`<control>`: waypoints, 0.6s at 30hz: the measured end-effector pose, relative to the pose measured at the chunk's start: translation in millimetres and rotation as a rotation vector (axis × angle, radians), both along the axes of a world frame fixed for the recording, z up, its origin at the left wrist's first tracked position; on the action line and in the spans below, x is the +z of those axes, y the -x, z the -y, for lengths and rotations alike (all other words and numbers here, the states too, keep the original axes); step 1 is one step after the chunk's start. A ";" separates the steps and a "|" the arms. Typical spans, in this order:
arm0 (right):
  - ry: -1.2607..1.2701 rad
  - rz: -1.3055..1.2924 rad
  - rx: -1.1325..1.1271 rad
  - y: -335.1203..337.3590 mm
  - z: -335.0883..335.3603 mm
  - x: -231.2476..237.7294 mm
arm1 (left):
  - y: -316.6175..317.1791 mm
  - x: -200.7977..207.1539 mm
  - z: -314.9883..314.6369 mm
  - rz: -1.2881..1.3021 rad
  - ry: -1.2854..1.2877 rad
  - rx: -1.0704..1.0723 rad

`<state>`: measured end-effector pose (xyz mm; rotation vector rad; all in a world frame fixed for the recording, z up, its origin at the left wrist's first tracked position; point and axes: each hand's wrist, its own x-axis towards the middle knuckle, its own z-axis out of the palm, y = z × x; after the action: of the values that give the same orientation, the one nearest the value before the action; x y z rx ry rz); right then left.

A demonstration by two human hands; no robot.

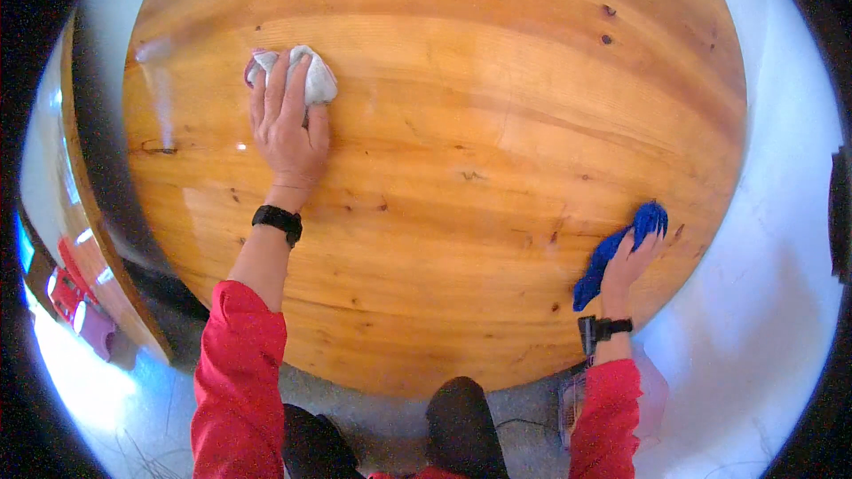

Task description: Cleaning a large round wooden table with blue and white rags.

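Note:
On the upper left of a round wooden table (461, 168), my left hand (291, 137) presses down on a bunched white cloth (320, 84) with a reddish edge. Its fingers lie stretched over the cloth, which shows around the fingertips. My right hand (628, 268) is near the table's right edge, its fingers curled into a crumpled blue cloth (598, 266). Part of the blue cloth bulges above the fingers and part hangs out to the left of the hand. The palm sides of both hands are hidden.
A wooden ledge (111, 239) runs along the left, with a dark gap between it and the table. Red and purple items (80, 310) lie beyond it. A clear plastic bin (652, 390) stands on the floor under my right forearm. My knees are beneath the near table edge.

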<state>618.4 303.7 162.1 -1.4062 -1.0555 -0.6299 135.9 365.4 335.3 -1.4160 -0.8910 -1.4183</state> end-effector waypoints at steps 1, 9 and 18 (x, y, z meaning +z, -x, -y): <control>0.003 0.008 -0.015 -4.4 6.0 -19.8 | -2.0 -0.9 -3.9 0.008 0.003 -0.015; 0.126 -0.015 -0.105 54.4 24.8 -47.2 | 1.1 0.3 -5.8 -0.007 -0.001 -0.023; -0.027 0.458 0.209 171.2 5.5 -42.7 | -2.0 -0.2 -9.3 -0.051 -0.028 -0.021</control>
<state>447.2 298.2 119.4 -1.1313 -1.5268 -0.8295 137.9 374.7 335.1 -1.4382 -0.8226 -1.3989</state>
